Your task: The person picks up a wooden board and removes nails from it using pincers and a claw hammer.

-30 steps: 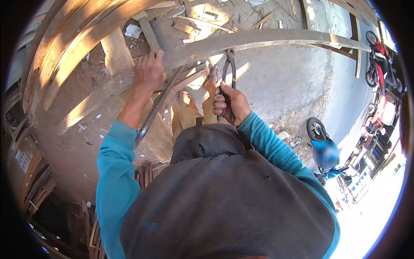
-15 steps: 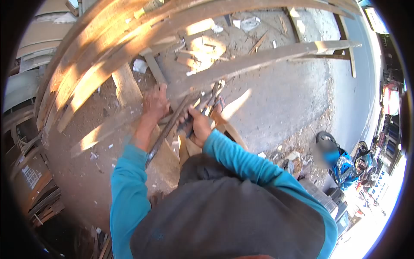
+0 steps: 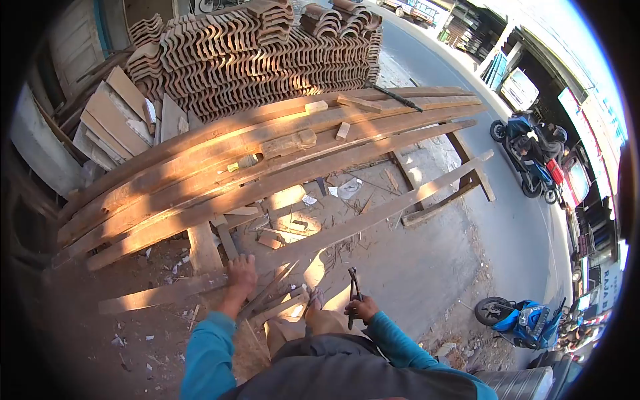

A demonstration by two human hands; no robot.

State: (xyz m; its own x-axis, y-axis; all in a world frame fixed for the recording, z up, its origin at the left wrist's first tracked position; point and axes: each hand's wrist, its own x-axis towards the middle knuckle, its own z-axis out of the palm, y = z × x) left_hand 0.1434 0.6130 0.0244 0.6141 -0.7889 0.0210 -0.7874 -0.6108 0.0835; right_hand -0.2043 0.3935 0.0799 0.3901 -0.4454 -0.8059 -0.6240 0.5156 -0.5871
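My left hand [image 3: 241,276] rests at the nearest wooden beam [image 3: 313,243], its fingers curled over the edge. To its right, my right hand [image 3: 363,309] is closed around a pair of dark metal pincers [image 3: 354,285], which points up and away from me. The pincers are apart from the beam, above the concrete ground. A short upright board [image 3: 225,240] meets the beam just beyond my left hand. Loose wood pieces [image 3: 270,293] lie below the beam between my hands.
Several long beams [image 3: 293,175] lie beyond, bearing a wooden hand plane [image 3: 289,143], a yellow-handled tool [image 3: 244,163] and small blocks. Stacked roof tiles [image 3: 247,70] stand behind. To the right are a road, a ridden motorcycle [image 3: 530,157] and a parked blue motorcycle [image 3: 523,320].
My view has tilted up, showing the tiles and road. My right hand has moved right with the pincers, away from the left hand. The left hand stays at the beam.
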